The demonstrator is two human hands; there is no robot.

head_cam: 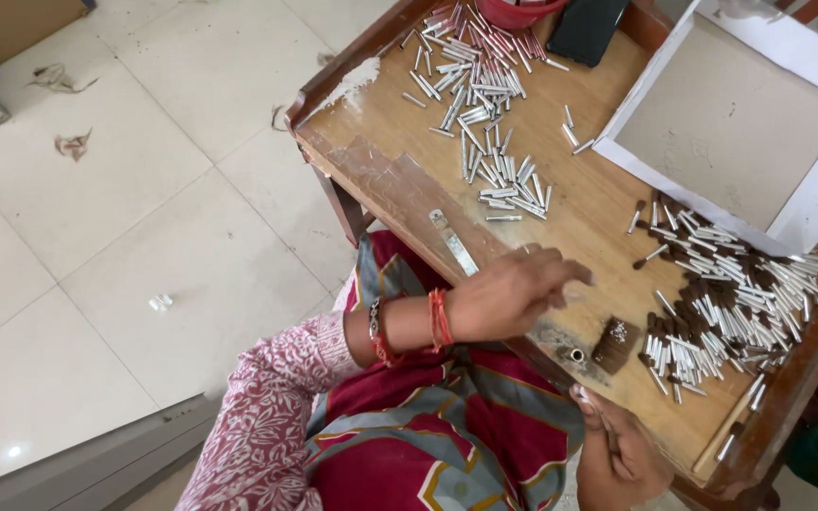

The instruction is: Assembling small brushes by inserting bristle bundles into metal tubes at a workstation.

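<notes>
Home workshop: tube-strewn wooden table (608, 203)

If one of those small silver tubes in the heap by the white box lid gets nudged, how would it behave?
The silver tubes look round and smooth, so one would probably roll on the wooden table. Being thin and short, they likely weigh little and scatter easily. The left hand hovers near; the right hand seems to pinch something small.

A worn wooden table (608, 203) with a raised rim carries two heaps of small silver tubes (485, 85) (731, 293), a shallow white cardboard tray (745, 123), a flat metal strip (453, 242), a dark block (614, 343) and a black pouch (587, 28).
</notes>
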